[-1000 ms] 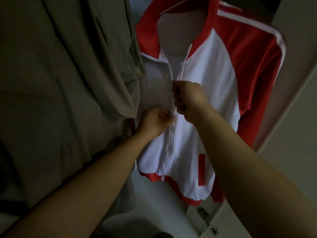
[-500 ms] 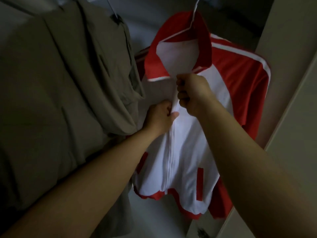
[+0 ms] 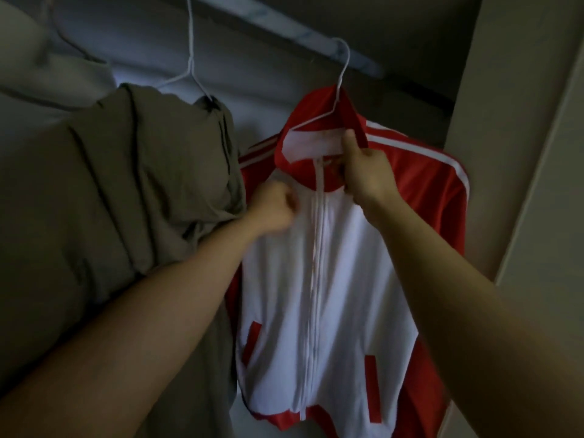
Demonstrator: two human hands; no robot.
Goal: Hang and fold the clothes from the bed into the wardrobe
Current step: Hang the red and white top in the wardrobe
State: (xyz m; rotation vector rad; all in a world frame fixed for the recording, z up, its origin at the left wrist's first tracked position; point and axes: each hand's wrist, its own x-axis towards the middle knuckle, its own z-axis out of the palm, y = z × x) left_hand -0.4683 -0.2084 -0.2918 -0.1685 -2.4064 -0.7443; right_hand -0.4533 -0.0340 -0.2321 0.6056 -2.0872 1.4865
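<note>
**Finishing the zip at the collar of the hung jacket**

**Position.** The red-and-white jacket [image 3: 347, 279] hangs in the wardrobe on a white wire hanger [image 3: 343, 74]. The hanger is hooked over the rail [image 3: 284, 25], just beside an olive garment [image 3: 126, 191]. The zip [image 3: 317, 241] appears closed up to the collar [image 3: 295, 161].

**Hands.** Your right hand [image 3: 368, 175] is at the top of the zip. Its fingers are curled and clamped on the collar edge, with the thumb raised. Your left hand [image 3: 275, 207] is blurred. Its fingers are curled against the white front panel left of the zip, but it cannot be told whether they grip cloth.

**Procedure (advised).**
1. Draw the front panel gently downward with the left hand so the teeth lie straight.
2. Pull along the line of the zip, never outward. A sideways tug could swing the hook off the rail.
3. Settle the collar evenly round the hanger neck before you let go.

**Markings.** No brand, label or writing can be read. The only marks are white stripes on the red shoulders and red pocket trims.
</note>
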